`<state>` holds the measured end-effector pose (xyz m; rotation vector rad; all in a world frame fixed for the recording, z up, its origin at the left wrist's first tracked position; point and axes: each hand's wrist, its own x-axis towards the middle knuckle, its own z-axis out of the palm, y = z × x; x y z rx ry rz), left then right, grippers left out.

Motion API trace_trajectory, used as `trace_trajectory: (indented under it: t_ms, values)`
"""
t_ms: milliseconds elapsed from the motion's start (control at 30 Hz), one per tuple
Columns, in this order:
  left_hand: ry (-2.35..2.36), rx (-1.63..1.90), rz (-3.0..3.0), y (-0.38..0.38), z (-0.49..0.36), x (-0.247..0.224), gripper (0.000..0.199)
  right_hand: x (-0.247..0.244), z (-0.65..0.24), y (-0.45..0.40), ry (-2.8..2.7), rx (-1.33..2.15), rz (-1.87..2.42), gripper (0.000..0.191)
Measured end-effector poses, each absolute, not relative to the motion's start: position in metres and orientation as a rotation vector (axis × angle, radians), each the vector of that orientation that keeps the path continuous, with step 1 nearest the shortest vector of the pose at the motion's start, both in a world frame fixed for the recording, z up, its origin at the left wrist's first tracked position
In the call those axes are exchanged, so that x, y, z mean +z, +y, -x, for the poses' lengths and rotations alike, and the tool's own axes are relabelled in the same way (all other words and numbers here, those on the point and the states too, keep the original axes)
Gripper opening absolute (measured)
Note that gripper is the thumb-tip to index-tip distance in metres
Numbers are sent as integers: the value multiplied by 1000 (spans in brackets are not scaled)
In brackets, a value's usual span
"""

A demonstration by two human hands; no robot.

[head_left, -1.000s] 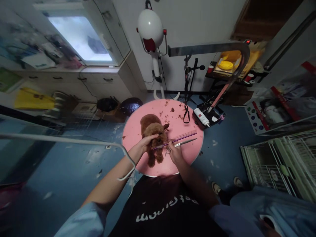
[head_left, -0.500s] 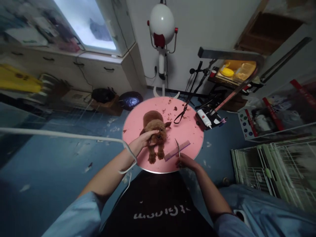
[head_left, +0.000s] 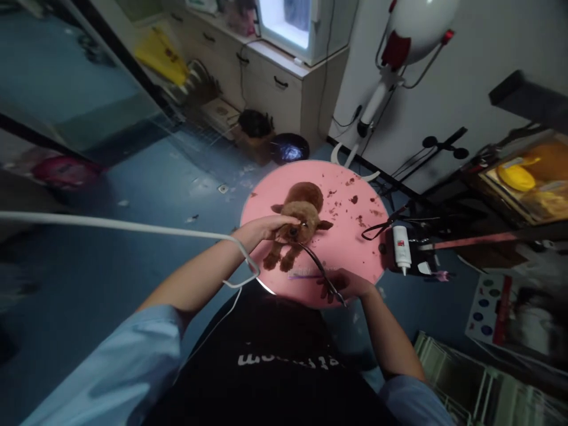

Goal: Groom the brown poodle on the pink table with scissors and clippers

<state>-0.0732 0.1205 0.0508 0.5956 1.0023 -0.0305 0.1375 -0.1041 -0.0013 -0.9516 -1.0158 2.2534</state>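
A small brown curly-haired dog (head_left: 304, 195) lies on a round pink table (head_left: 261, 195), its front paws stretched toward me. My left hand (head_left: 274, 227) is closed around the side of its muzzle, steadying the head. Curved scissors (head_left: 316, 259) are in my right hand (head_left: 348, 284), with the tips close by the dog's chin. Whether the blades are apart is hard to see. A comb with a purple spine (head_left: 303, 274) lies flat on the table, partly behind the right hand.
Tufts of cut brown hair (head_left: 354, 199) are scattered over the table. On its right side are a black loop leash (head_left: 375, 231) and a white bottle (head_left: 402, 248). A white stand dryer (head_left: 377, 106) rises behind. A white bent rod (head_left: 133, 226) crosses from the left.
My right hand has brought the scissors up from beside the comb to the dog's muzzle. The left hand still holds the head. The view has turned and tilted.
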Motion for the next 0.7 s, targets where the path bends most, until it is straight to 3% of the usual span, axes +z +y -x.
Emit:
trace_trajectory:
  t_ms: [700]
  values:
    - [1094,-19,-627,106,70,58,16,3,-158,-70,-1135,2357,836,60]
